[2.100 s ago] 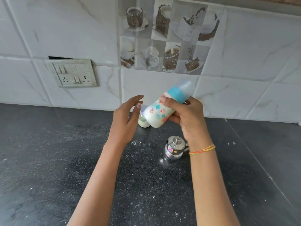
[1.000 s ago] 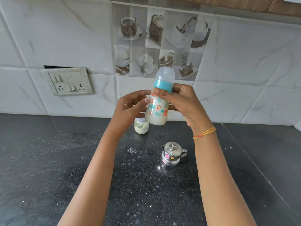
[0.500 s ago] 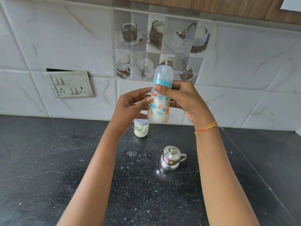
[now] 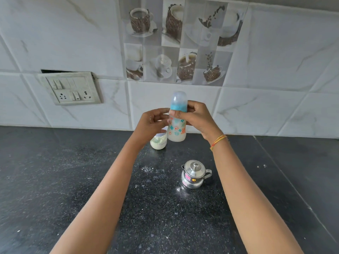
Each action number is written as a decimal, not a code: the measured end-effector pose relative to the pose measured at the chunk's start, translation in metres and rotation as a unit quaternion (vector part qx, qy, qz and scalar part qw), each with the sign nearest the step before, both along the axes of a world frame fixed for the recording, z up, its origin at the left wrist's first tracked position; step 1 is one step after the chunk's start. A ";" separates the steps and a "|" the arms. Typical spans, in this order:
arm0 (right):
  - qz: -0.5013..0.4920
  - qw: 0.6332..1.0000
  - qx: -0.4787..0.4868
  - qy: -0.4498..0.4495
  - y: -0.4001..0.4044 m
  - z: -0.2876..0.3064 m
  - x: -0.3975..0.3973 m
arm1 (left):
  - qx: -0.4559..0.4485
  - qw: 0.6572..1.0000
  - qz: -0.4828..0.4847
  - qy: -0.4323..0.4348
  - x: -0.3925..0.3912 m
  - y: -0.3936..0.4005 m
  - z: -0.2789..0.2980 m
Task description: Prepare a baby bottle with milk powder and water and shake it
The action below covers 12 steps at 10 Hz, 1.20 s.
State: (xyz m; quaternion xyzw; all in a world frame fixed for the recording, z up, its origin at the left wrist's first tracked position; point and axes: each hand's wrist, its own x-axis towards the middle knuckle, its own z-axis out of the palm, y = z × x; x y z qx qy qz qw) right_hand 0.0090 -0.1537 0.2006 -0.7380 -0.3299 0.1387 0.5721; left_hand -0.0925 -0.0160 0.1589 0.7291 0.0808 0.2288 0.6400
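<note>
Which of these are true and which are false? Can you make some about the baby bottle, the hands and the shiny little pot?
1. The baby bottle is held upright with white milk inside. True.
2. The bottle's clear cap is off and lying on the counter. False: the cap sits on the bottle, above the blue ring.
3. The right hand grips the bottle near its blue ring. True.
4. The steel pot has no lid. False: its lid with a knob is on.
5. The small powder jar stands on the counter behind the left hand. True.
</note>
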 end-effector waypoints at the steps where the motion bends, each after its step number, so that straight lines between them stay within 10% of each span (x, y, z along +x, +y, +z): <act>1: -0.014 1.000 -0.017 0.004 0.012 -0.025 0.023 | -0.010 0.999 0.027 0.028 0.024 0.006 -0.023; 6: -0.079 0.983 -0.156 0.050 0.067 -0.200 0.150 | 0.084 0.968 -0.010 0.235 0.139 0.025 -0.181; 12: -0.049 0.976 -0.214 -0.011 0.054 -0.165 0.130 | 0.335 0.910 0.032 0.243 0.099 0.017 -0.136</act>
